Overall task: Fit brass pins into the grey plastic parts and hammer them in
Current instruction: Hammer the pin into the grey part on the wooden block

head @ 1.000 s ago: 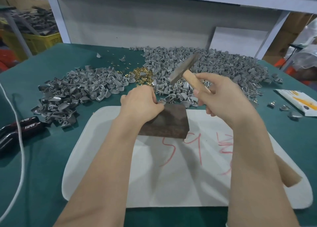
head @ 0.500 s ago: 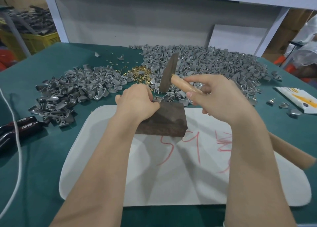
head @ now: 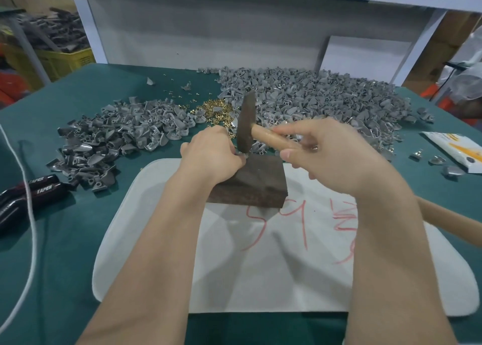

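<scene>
Now the right hand point(head: 336, 156) is gripping the wooden-handled steel hammer point(head: 246, 125), head down at the small grey plastic part point(head: 241, 157) that the left hand point(head: 211, 156) is pinching at the dark wooden block's point(head: 260, 185) 11 o'clock corner; the white rounded mat point(head: 260, 279) is spreading flat toward 6 o'clock.

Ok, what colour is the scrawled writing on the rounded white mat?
Red: the scrawled writing on the white mat, clearest in the head view.

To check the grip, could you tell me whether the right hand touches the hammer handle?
Touching: the head view shows the right hand curled round the hammer handle just behind its head.
</scene>
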Available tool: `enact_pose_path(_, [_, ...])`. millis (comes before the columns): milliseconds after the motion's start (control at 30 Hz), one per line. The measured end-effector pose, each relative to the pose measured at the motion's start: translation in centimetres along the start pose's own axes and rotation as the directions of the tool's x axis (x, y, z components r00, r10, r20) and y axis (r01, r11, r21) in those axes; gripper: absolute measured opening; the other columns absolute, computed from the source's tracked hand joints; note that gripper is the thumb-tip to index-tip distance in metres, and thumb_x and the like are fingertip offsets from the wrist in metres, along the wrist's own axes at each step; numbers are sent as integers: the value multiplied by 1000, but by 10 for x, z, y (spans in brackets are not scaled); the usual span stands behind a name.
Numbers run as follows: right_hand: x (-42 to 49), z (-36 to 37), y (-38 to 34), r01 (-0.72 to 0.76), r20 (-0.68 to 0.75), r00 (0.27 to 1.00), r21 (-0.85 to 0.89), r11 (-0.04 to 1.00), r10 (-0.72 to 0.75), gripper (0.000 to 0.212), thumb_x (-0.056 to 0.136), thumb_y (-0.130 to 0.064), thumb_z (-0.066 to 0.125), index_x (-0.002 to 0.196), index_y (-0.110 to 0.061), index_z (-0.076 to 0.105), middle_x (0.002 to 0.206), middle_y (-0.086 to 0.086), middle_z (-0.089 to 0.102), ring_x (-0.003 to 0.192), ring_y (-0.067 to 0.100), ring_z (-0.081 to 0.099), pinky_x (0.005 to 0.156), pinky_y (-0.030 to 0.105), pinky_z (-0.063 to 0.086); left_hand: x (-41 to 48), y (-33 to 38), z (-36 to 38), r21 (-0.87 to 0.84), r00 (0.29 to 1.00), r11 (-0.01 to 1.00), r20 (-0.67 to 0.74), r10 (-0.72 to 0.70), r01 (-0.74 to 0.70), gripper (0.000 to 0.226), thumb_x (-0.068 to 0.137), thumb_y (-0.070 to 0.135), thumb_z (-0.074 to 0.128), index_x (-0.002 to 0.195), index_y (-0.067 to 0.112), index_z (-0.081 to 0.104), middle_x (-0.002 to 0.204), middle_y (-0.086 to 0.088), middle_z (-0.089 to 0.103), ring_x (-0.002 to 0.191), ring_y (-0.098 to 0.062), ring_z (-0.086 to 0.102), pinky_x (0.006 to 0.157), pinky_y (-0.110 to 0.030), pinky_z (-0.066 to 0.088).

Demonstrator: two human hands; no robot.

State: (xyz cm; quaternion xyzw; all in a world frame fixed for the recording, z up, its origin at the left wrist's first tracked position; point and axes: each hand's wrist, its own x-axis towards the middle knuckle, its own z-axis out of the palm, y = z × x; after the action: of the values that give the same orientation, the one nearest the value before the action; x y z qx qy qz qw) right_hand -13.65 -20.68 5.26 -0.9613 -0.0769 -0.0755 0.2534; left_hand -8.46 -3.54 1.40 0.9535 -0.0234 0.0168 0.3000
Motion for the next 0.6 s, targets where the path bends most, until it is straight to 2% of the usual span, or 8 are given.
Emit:
enact_pose_path(100, [0,2,-2,21,6,1000,-32,999,-20,37,89,-28,62,118,-51,58,78,-17,55,56,-7,43,67,22,37,1,-1,0,-27,1000,1000,18,11,-11,22,82,30,67,87,9,66,94,-8,66,100,-32,58,94,-43,45])
enact_pose_path(233, [1,-1,1,-13,-206,978,35,999,20,37,89,-29,61,121,-48,58,76,-23,52,69,4,50,72,22,33,4,-2,1,-27,999,999,31,18,-17,21,84,26,67,85,5,69,92,-9,66,99,-32,58,95,-43,45])
enact_pose_path(267, [1,-1,2,-18,-218,975,58,998,30,37,89,-29,61,121,-48,57,74,-24,52,70,3,51,72,22,33,4,-2,1,-33,999,999,30,16,-15,20,85,26,67,86,6,68,92,-9,66,100,-32,57,95,-43,45])
enact_pose_path(333, [1,0,1,-7,-107,994,34,999,10,37,89,-29,61,121,-48,57,68,-26,53,61,-6,47,69,21,34,5,-2,2,-31,999,999,28,16,-15,21,84,27,67,89,7,67,94,-8,66,101,-31,57,94,-43,46])
enact_pose_path(400, [3,4,-1,10,29,1000,-25,1000,-9,38,90,-28,60,121,-50,56,72,-19,57,58,-5,44,61,22,35,5,-3,1,-26,999,1000,35,17,-16,24,82,30,67,93,8,66,96,-8,66,101,-30,58,93,-43,47])
enact_pose_path(433, [3,5,-2,12,43,999,-38,999,-10,38,91,-28,59,121,-50,56,74,-16,58,59,-2,45,59,22,35,6,-4,1,-27,999,1000,39,17,-16,24,82,30,67,93,9,67,96,-7,66,101,-30,58,93,-43,47])
enact_pose_path(500, [4,5,-2,4,-18,1000,-31,1000,-4,38,91,-28,59,122,-49,56,78,-15,56,65,5,47,62,23,32,6,-4,1,-26,999,999,37,26,-25,24,82,30,67,91,8,68,95,-7,67,100,-30,58,92,-43,47])
enact_pose_path(600, [3,2,0,-14,-209,978,26,1000,19,38,90,-28,59,123,-47,57,85,-18,60,86,9,53,69,20,31,6,-5,2,-27,999,999,27,37,-36,21,84,26,67,83,6,70,92,-8,68,98,-31,59,90,-43,49])
